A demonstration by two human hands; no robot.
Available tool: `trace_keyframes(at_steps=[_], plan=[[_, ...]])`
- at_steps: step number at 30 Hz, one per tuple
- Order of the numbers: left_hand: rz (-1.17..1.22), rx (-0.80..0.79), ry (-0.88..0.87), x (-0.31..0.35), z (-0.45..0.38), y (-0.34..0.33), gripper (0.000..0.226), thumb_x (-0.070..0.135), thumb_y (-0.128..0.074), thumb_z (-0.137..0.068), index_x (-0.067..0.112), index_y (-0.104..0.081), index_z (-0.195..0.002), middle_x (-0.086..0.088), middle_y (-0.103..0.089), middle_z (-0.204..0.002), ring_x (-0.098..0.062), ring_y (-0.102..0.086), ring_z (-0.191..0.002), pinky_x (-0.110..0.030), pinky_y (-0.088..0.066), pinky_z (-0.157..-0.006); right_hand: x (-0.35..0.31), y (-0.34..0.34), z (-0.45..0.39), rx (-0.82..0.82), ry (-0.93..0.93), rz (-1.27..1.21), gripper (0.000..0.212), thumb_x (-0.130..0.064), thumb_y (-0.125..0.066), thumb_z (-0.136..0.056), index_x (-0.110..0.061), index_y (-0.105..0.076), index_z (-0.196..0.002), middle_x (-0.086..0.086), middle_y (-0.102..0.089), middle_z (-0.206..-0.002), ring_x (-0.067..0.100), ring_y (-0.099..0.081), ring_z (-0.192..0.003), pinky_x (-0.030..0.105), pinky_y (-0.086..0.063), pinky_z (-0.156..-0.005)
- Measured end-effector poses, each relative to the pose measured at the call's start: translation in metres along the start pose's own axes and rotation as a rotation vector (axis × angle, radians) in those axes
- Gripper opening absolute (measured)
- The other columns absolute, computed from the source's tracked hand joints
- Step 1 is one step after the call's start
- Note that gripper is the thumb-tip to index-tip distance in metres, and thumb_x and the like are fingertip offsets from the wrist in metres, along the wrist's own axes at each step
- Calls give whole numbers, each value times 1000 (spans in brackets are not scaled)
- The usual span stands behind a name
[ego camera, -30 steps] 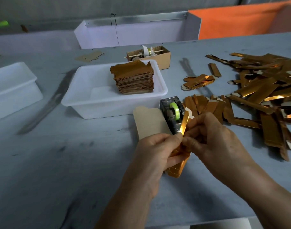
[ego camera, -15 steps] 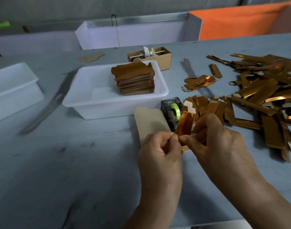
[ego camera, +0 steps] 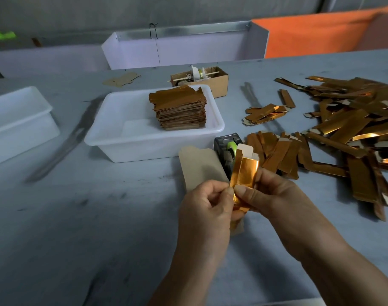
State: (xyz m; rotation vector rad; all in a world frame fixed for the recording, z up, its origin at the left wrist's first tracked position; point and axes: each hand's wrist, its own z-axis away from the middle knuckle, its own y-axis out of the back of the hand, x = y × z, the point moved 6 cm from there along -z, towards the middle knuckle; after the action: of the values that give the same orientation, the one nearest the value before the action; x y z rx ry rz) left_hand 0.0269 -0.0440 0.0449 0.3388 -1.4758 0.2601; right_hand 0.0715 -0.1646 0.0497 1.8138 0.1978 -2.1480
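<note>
The gold foil carton (ego camera: 244,173) is being held just above the table (ego camera: 78,217), near the middle of the view and slightly right. It is standing nearly upright, with its pale open tabs pointing to 12 o'clock. The left hand (ego camera: 207,208) is pinching the carton's lower left edge between thumb and forefinger, the other fingers curling into the palm. The right hand (ego camera: 274,195) is gripping it from 3 o'clock, the thumb pressing on the shiny front face and the fingers wrapping behind. The carton's lower end is showing below the two thumbs, which are almost touching.

Just behind the carton, at 12 o'clock, a dark tape dispenser (ego camera: 226,149) with a green roll is sitting on the table. A plain brown card blank (ego camera: 199,166) is lying flat beside it at 10 o'clock. At 2 o'clock a fan of flat gold blanks (ego camera: 276,151) is spreading out, and farther toward 2 and 3 o'clock a big loose pile of gold blanks (ego camera: 347,129) is covering the table. At 11 o'clock a white tub (ego camera: 144,151) is holding a neat stack of gold blanks (ego camera: 179,109) in its right end. Beyond the tub, a small cardboard box (ego camera: 219,82) is sitting with its top open. Far out at 10 o'clock a second white tub (ego camera: 23,129) is resting at the table's edge.
</note>
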Motion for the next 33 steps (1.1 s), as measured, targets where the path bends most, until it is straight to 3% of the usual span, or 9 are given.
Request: trace_keyframes(at_steps=[4,8,12,15,18,21,25,30,33], plan=[[47,-3,87,-3,-5,2,20,17,-65,-89,31,-56,-99,0,-72,-80,-14,-73,-66,-21,-56,-56,1,1,-1,-24,-27,67,18,-15,-54,-91,-22,-66,-103,-2,-72,-94,12,-67,-91,26,-49,-84],[-72,-63,95,-1,-15,8,13,33,-63,-89,24,-58,-97,1,-71,-81,-7,-71,-65,-18,-46,-44,-2,14,-6,-21,-53,54,17,-16,-48,-94,-27,-61,-98,-7,-71,-87,7,-67,-83,22,-48,-76],[-723,194,-169,8,-24,35,21,42,-55,-92,21,-56,-88,9,-62,-83,-10,-63,-77,-26,-47,-61,-11,67,-35,346,44,309,23,-22,-49,-95,-27,-55,-115,-7,-60,-96,15,-60,-91,36,-47,-82],[-901,253,-66,-7,-32,47,37,54,-55,-88,19,-49,-98,7,-48,-96,-15,-53,-89,-28,-39,-67,-12,94,-61,525,102,593,30,-25,-48,-96,-16,-53,-125,6,-61,-104,26,-61,-94,37,-52,-73],[-725,108,150,-34,-43,44,42,52,-64,-84,13,-51,-93,4,-59,-89,-10,-59,-74,-20,-40,-52,1,105,-83,548,49,866,21,-23,-46,-97,-9,-57,-109,11,-62,-93,19,-57,-72,23,-42,-56],[-462,62,290,-50,-51,50,37,43,-73,-80,11,-59,-91,3,-66,-75,-2,-59,-58,-13,-37,-43,10,105,-86,515,-13,1096,30,-22,-51,-94,-6,-52,-120,18,-51,-122,31,-51,-108,35,-46,-80],[-165,52,463,-60,-53,56,29,23,-78,-78,6,-61,-96,-7,-68,-84,-12,-59,-67,-22,-45,-57,2,87,-64,554,155,1002,33,-19,-56,-91,-8,-56,-122,21,-38,-136,40,-37,-124,49,-43,-95],[-102,29,474,-51,-59,52,25,34,-73,-82,10,-64,-84,-6,-71,-87,-18,-64,-82,-26,-49,-64,-18,46,-36,508,380,911,26,-15,-62,-87,-7,-63,-113,14,-47,-129,32,-47,-116,30,-42,-83],[-168,74,399,-44,-62,52,27,35,-72,-83,12,-62,-75,1,-66,-65,-12,-57,-59,-24,-40,-56,-27,27,-26,474,448,894,22,-13,-62,-87,-9,-66,-109,10,-51,-125,27,-49,-112,23,-37,-78]])
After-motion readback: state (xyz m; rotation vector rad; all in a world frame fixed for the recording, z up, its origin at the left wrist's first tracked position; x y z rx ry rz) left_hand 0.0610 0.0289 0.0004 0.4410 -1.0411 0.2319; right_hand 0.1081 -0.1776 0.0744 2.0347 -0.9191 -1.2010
